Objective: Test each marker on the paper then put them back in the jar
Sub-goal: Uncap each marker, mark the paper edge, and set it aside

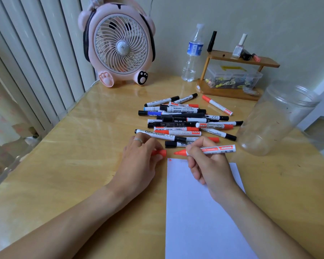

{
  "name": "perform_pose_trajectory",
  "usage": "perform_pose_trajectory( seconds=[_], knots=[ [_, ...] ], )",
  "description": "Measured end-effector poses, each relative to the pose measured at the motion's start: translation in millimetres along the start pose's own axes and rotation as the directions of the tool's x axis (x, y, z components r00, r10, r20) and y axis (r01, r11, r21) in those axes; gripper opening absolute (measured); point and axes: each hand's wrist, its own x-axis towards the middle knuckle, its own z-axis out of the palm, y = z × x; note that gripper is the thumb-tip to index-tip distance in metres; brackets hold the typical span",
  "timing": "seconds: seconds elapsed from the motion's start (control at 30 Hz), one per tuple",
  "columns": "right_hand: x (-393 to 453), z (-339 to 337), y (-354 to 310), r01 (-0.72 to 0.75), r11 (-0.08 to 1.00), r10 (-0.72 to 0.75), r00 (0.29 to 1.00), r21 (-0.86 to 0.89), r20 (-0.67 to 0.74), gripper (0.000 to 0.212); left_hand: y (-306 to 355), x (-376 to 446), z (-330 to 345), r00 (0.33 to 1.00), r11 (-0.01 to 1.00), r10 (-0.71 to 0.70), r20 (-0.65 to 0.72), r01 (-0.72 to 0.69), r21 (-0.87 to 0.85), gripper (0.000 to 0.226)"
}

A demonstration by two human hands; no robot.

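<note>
Seemingly early in the testing step: red marker [209, 149] uncapped, held level just above the top edge of the paper [200, 212], tip pointing left toward the cap [160, 152]. Tiny red fleck visible at the paper's top left corner, so maybe one stroke made, though too small to tell for sure. Either way, next move likely calls for bringing cap and tip together along one line, then carrying the marker right to the jar [275, 118].

Right hand [208, 165] over the paper's top edge, fingers curled round the marker barrel near the tip end, forearm lying across the sheet. Left hand [140, 157] palm down on the table [64, 165] left of the paper, fingertips pinching the cap, ring [137, 140] on one finger.

Jar standing to the right, well apart from the hands, apparently holding no markers. Pile [185, 120] of capped markers beyond the hands, between paper and shelf [238, 75]; plainly most of the job left.
</note>
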Motion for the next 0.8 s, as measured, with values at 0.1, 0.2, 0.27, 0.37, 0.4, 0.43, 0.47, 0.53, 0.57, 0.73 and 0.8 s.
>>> perform_pose_trajectory(
  seconds=[0.1, 0.2, 0.27, 0.37, 0.4, 0.43, 0.47, 0.53, 0.57, 0.73, 0.8],
  knots=[
    [-3, -2, -1, 0.022, 0.999, -0.023, 0.999, 0.039, 0.038, 0.023, 4, 0, -3, 0.999, 0.998, 0.034, -0.034, -0.036, -0.049, 0.018],
    [-5, -2, -3, 0.033, 0.998, -0.036, 0.998, 0.057, 0.053, 0.022, 9, -3, -3, 0.999, 0.996, 0.040, -0.015, -0.041, -0.083, 0.021],
    [-5, -2, -3, 0.046, 0.997, -0.051, 0.996, 0.058, 0.074, 0.024, 9, -3, -3, 0.998, 0.993, 0.062, -0.012, -0.063, -0.104, 0.023],
    [-5, -2, -1, 0.081, 0.997, -0.083, 0.986, 0.015, 0.144, 0.021, 12, -4, -6, 0.991, 0.980, 0.132, 0.020, -0.127, -0.154, 0.025],
    [-4, -2, -1, 0.099, 0.995, -0.097, 0.980, -0.003, 0.174, 0.016, 13, -4, -7, 0.988, 0.976, 0.154, 0.032, -0.147, -0.162, 0.026],
    [-4, -2, -1, 0.111, 0.994, -0.106, 0.974, -0.014, 0.198, 0.010, 14, -5, -7, 0.985, 0.973, 0.171, 0.037, -0.163, -0.164, 0.027],
    [-4, -3, -2, 0.117, 0.993, -0.112, 0.970, -0.010, 0.216, 0.012, 15, -5, -7, 0.983, 0.971, 0.180, 0.033, -0.172, -0.163, 0.027],
    [-2, -7, -2, 0.077, 0.996, -0.087, 0.966, 0.054, 0.243, 0.042, 13, -5, -7, 0.985, 0.973, 0.174, 0.018, -0.169, -0.160, 0.026],
    [-1, -8, -1, 0.034, 0.995, -0.057, 0.968, 0.096, 0.244, 0.055, 11, -5, -7, 0.985, 0.972, 0.170, 0.011, -0.166, -0.165, 0.025],
    [2, -11, 0, 0.076, 0.984, -0.086, 0.995, 0.158, 0.053, 0.023, 11, -4, -6, 0.984, 0.965, 0.174, 0.022, -0.166, -0.203, 0.017],
    [3, -19, -3, 0.112, 0.982, -0.121, 0.991, 0.152, 0.050, 0.007, 10, -2, -6, 0.988, 0.953, 0.157, 0.003, -0.151, -0.262, 0.008]
  ],
)
